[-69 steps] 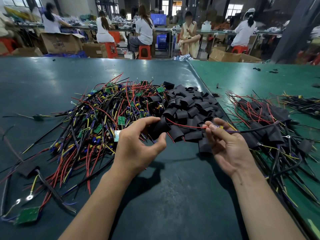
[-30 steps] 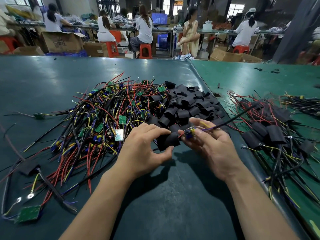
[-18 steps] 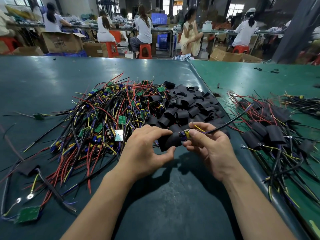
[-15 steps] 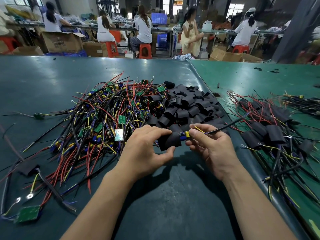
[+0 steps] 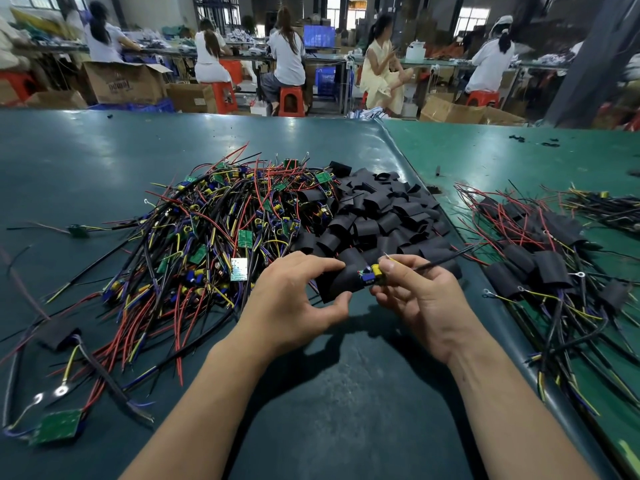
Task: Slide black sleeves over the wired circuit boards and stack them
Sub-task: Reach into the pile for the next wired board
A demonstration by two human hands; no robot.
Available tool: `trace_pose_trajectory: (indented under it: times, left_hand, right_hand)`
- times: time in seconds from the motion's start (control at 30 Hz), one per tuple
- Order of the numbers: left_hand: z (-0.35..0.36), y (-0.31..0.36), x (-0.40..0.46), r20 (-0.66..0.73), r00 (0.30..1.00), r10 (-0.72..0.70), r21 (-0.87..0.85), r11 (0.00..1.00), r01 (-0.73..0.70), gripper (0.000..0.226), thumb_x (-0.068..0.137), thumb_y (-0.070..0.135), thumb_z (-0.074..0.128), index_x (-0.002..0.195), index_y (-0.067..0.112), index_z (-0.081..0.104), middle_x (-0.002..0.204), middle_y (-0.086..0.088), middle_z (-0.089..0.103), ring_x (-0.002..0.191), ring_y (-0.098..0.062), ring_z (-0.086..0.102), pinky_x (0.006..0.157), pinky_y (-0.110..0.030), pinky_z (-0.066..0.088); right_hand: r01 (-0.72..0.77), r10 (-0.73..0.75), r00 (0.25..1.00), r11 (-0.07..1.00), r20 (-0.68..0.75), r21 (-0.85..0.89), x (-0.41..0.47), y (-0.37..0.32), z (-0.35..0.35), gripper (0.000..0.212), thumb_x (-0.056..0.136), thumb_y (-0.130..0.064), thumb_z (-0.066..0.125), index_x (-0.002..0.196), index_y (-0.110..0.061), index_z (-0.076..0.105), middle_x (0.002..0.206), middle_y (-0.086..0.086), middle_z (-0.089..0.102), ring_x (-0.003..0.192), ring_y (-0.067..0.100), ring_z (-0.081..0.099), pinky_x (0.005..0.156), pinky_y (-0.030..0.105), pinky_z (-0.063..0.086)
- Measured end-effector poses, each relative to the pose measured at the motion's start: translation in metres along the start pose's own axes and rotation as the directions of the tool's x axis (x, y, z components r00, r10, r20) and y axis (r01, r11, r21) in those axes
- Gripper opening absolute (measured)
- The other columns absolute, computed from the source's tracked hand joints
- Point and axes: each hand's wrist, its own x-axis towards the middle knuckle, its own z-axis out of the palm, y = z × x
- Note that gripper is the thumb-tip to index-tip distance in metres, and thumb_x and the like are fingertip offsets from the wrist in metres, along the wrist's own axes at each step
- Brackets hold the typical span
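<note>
My left hand (image 5: 294, 303) pinches a black sleeve (image 5: 341, 284) between thumb and fingers, just above the table. My right hand (image 5: 420, 299) grips a small wired circuit board (image 5: 370, 274) with blue and yellow parts; its left end sits in the sleeve's mouth. The board's black wire (image 5: 443, 259) trails up to the right. Behind my hands lie a pile of empty black sleeves (image 5: 381, 216) and, to its left, a tangle of bare wired boards (image 5: 214, 237). Sleeved boards (image 5: 540, 261) are heaped on the right.
A dark green mat (image 5: 329, 410) covers the table, and a raised seam (image 5: 446, 216) separates it from the lighter green surface on the right. A loose green board (image 5: 57, 426) with ring-terminal wires lies at the near left. People sit at benches far behind the table.
My right hand brought the wired board from the right side to the sleeve held in my left hand. The board's end now sits in the sleeve opening.
</note>
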Motion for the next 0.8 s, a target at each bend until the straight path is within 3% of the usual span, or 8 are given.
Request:
trace_pose_trajectory:
  times: [0.27,0.5,0.67,0.8]
  left_hand:
    - [0.0,0.002,-0.001,0.002,1.0,0.01,-0.078,0.997,-0.01,0.039,0.073,0.022,0.077,0.109,0.007,0.074,0.097,-0.004,0.074,0.091,-0.02,0.068,0.085,-0.04,0.053]
    - [0.003,0.001,-0.001,-0.013,0.998,0.061,-0.048,0.997,-0.062,0.035,0.073,0.013,0.081,0.107,0.007,0.075,0.097,-0.003,0.074,0.09,-0.021,0.068,0.084,-0.041,0.054]
    - [0.002,0.001,0.001,-0.051,0.994,0.093,-0.032,0.995,-0.095,0.035,0.074,0.018,0.075,0.106,0.006,0.075,0.095,-0.002,0.074,0.085,-0.023,0.068,0.079,-0.041,0.055]
    - [0.001,0.001,0.0,-0.055,0.993,0.104,-0.044,0.993,-0.107,0.034,0.074,0.017,0.078,0.107,0.007,0.075,0.093,-0.001,0.073,0.084,-0.022,0.067,0.078,-0.041,0.055]
  right_hand:
    - [-0.065,0.064,0.998,0.998,0.026,0.014,-0.001,0.0,0.001,0.021,0.066,-0.013,0.075,0.084,-0.007,0.065,0.07,0.009,0.07,0.055,0.015,0.067,0.049,0.019,0.054]
    - [0.017,-0.012,0.999,0.993,0.042,-0.117,-0.002,0.009,0.004,0.007,0.063,-0.02,0.079,0.06,-0.022,0.073,0.067,0.002,0.068,0.054,0.014,0.063,0.05,0.023,0.052]
    - [-0.012,0.02,0.998,0.989,0.053,-0.146,-0.003,0.004,0.002,0.022,0.065,-0.038,0.077,0.073,-0.017,0.078,0.074,0.002,0.071,0.063,0.011,0.065,0.048,0.021,0.045]
    - [0.039,-0.036,0.999,0.992,0.031,-0.124,-0.002,0.002,-0.001,0.023,0.07,-0.03,0.074,0.082,-0.01,0.076,0.075,0.004,0.072,0.061,0.011,0.062,0.053,0.019,0.046]
